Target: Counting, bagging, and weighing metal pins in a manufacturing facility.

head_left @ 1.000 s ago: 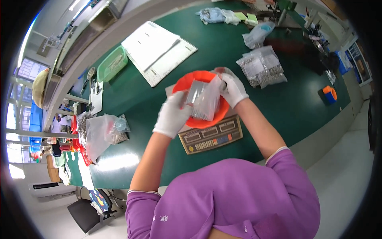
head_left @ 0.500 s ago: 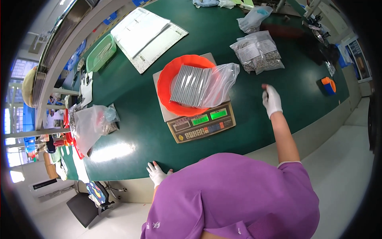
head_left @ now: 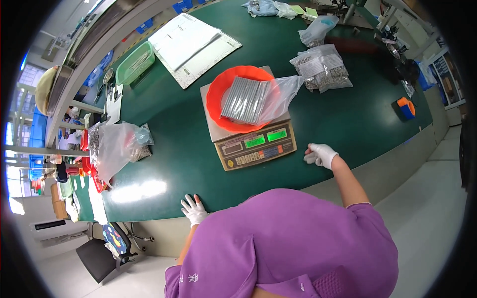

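Two white-gloved hands lay well apart, told here by a clock centred on the scalloped orange plastic dish, twelve being farthest from the person. The left hand, at seven o'clock, was flat with spread fingers, released, at the near edge of the dark green tabletop. The right hand, at four o'clock, had its fingers loosely bent, also released, beside the grey-beige digital scale.

The dish sat on the scale's platform, whose lit green displays faced six o'clock. In the dish lay the slim silver-grey rods, side by side inside a clear plastic bag; its loose end hung over the rim toward three.

Clear bags of small metal parts rested at two o'clock. White paper sheets on a pale board lay between ten and eleven, with a translucent green plastic basket nearer ten. An orange-and-blue roll-shaped object stood at three, farther out.
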`<move>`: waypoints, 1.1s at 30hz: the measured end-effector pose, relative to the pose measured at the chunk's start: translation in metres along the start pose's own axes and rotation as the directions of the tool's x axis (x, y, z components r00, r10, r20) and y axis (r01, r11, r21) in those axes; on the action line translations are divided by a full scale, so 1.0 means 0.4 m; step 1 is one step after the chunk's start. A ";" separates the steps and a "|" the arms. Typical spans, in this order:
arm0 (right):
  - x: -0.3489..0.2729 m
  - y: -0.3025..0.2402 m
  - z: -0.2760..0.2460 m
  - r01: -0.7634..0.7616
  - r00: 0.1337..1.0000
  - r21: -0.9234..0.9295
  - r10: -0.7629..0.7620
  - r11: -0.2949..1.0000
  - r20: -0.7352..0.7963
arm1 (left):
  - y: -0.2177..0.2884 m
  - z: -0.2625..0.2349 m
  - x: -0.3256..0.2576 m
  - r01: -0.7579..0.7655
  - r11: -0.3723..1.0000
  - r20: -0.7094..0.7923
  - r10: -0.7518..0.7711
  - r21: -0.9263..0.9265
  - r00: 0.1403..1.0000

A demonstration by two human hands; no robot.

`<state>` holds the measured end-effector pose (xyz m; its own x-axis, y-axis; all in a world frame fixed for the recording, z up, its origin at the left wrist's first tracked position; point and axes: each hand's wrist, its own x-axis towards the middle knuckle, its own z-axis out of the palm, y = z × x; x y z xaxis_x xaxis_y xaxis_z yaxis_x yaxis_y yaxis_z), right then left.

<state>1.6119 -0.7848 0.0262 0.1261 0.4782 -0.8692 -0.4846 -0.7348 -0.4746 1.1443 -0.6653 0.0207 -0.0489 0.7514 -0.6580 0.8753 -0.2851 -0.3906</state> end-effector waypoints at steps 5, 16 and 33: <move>-0.007 0.063 0.220 -0.023 0.938 -0.404 0.159 0.914 0.308 | 0.004 -0.033 -0.042 -0.052 0.999 -0.078 0.051 -0.013 0.996; 0.044 0.267 0.801 0.056 0.752 -0.533 0.316 0.844 0.579 | -0.229 0.220 -0.043 -0.691 0.438 -0.758 0.032 -0.575 0.651; 0.048 0.306 1.597 0.612 0.609 -0.246 -0.249 0.752 0.753 | -0.517 0.917 -0.273 0.024 -0.481 0.277 -0.463 -0.876 0.842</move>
<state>1.0020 -0.5582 0.0404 -0.4543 0.8365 -0.3064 -0.0740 -0.3782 -0.9228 0.7923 -0.9068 -0.0627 -0.5794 0.6002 -0.5514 -0.0005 0.6763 0.7366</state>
